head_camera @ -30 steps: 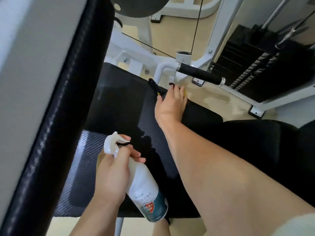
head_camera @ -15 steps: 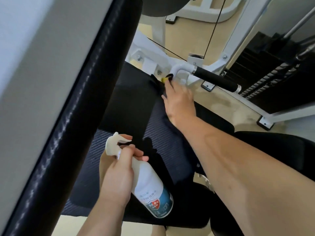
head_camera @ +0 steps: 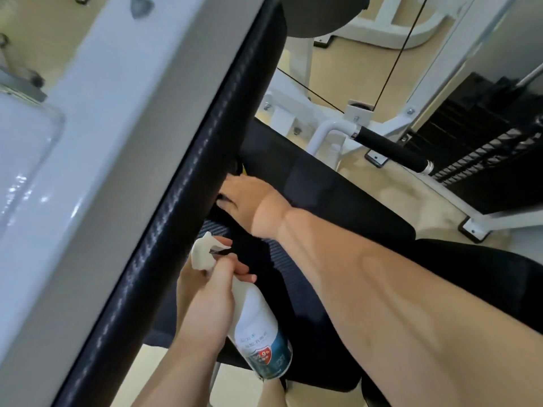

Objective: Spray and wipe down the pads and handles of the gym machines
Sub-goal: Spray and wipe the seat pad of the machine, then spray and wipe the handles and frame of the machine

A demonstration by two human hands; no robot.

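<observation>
The left hand [head_camera: 205,304] holds a white plastic spray bottle [head_camera: 255,318] with a teal-and-red label, fingers wrapped round its neck just below the trigger head, the nozzle aimed up and away toward the upright black padded backrest [head_camera: 182,207]. The bottle's long axis runs from lower right to upper left; how much liquid it contains cannot be told through the opaque wall. The right hand [head_camera: 244,195] lies further off, pressed low into the corner where the backrest meets the black textured seat pad [head_camera: 323,195]. Its fingers are largely hidden behind the backrest edge, so their state cannot be told; a small yellow scrap just above them may be a cloth. The black foam-covered handle [head_camera: 390,151] on its white tube lies well apart, to the right of that hand, its long axis slanting down to the right. In judgement, the right hand is the nearer to that handle.
</observation>
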